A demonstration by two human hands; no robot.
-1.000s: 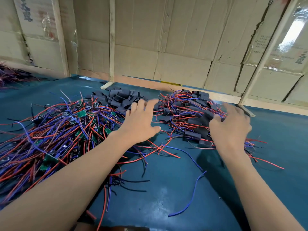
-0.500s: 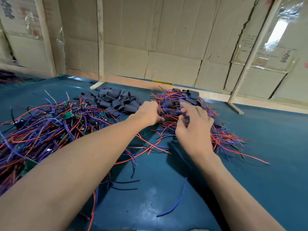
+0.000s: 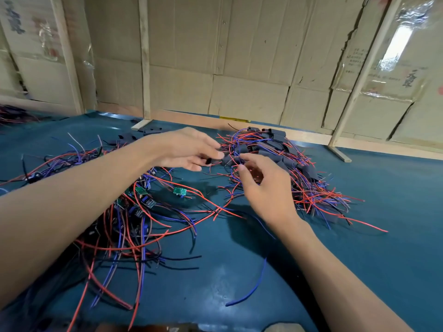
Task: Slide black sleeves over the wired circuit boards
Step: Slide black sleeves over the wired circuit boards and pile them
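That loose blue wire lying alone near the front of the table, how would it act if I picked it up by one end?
The blue wire lies curved, so it would probably droop. It looks thin, likely very light. It lies apart from the piles, so it shouldn't snag.

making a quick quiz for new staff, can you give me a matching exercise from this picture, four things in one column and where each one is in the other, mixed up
Things:
1. left hand
2. bare green board
3. loose blue wire
4. pile of sleeved boards

Places:
A. alone on the blue table, near the bottom, between the two forearms
B. far side of the table, beyond the right hand
C. pinching a black sleeve at the edge of the far pile
D. lying among red and blue wires, below the left hand

Pairs: 1-C, 2-D, 3-A, 4-B
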